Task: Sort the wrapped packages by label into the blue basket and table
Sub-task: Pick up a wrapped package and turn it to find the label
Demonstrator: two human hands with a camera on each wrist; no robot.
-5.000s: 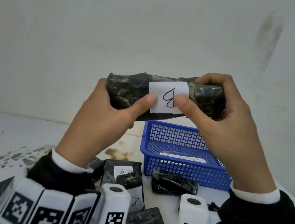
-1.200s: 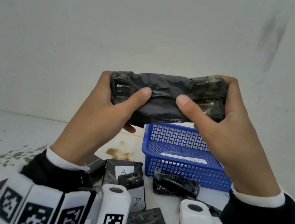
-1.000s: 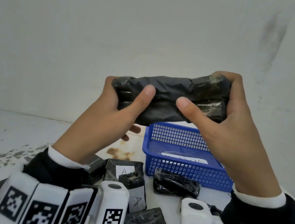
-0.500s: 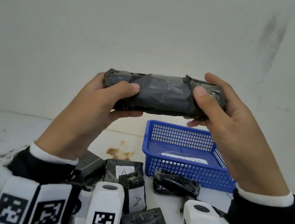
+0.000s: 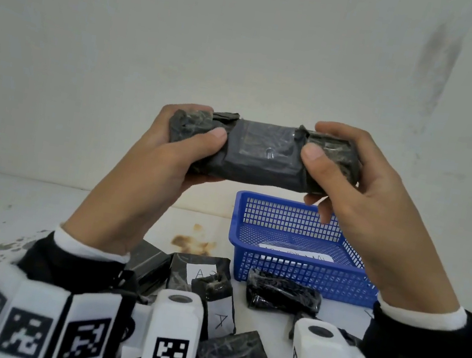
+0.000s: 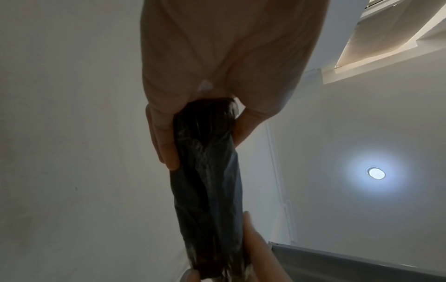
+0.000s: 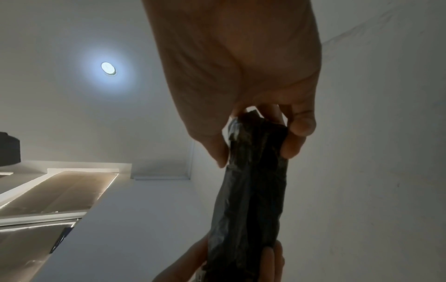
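A wrapped package [image 5: 263, 155] is held up in front of the head camera — no label is seen on the side shown.
Each end is gripped by curled fingers, left hand [image 5: 165, 164] and right hand [image 5: 360, 193]; it is probably raised so that the label can be found; the blue basket [image 5: 290, 274] waits below.

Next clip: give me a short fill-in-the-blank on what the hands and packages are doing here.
1. The long black package is held by ____ hands, the left hand and right hand each at one end.
2. The basket on the table is coloured ____.
3. The small package on the table shows the letter ____.

Missing words: both; blue; A
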